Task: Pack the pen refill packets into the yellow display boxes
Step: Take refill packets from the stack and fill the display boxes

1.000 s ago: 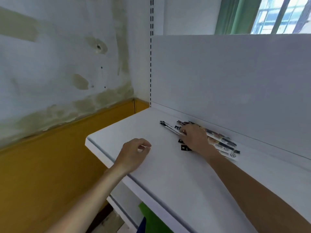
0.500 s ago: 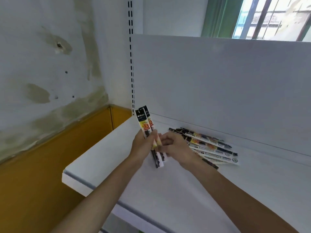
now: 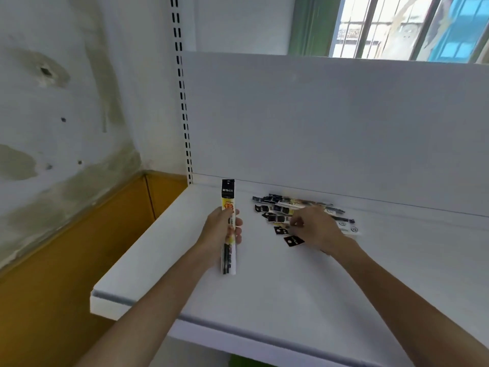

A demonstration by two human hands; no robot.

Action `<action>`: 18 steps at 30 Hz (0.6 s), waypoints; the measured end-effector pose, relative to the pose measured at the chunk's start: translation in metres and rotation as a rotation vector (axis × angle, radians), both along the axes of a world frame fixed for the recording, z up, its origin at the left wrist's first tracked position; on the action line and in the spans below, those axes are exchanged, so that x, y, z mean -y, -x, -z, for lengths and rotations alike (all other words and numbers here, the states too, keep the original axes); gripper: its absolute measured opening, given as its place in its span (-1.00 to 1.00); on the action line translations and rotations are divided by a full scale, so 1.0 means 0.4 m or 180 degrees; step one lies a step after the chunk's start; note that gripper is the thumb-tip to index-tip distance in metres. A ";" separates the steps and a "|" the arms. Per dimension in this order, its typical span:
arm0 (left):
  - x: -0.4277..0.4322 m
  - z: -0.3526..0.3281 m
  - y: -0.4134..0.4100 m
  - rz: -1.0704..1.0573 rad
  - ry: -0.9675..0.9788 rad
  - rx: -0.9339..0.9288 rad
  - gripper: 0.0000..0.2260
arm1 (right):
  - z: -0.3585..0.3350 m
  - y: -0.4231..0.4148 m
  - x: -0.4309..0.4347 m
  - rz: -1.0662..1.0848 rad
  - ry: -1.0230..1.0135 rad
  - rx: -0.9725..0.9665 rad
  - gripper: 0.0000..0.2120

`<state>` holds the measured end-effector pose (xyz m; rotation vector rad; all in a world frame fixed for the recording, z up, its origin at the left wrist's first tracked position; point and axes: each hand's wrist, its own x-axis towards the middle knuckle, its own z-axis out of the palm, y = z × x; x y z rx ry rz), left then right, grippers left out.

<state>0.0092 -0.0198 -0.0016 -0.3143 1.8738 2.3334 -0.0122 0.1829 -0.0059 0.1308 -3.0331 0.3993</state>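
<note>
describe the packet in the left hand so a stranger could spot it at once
On the white shelf, left of the loose pile by the back panel, the left hand grips one packet. It alone stands upright, black header on top; the others lie flat.

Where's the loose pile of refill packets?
Head view, right of centre: the pile lies on the shelf by the back panel, partly under the right hand, right of the packet in the left hand.
</note>
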 end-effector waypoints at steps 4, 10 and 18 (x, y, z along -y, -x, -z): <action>-0.009 0.008 0.006 0.0115 0.0239 -0.0160 -0.83 | -0.017 -0.020 0.032 -0.0121 0.0838 -0.0317 -0.94; -0.008 0.004 0.007 -0.0053 0.0036 0.0137 -0.81 | -0.073 -0.057 0.130 -0.0006 0.2137 -0.0733 -0.93; 0.001 -0.009 -0.015 0.0338 -0.0063 -0.0063 -0.76 | -0.042 -0.090 0.228 -0.0812 0.2157 -0.0233 -0.84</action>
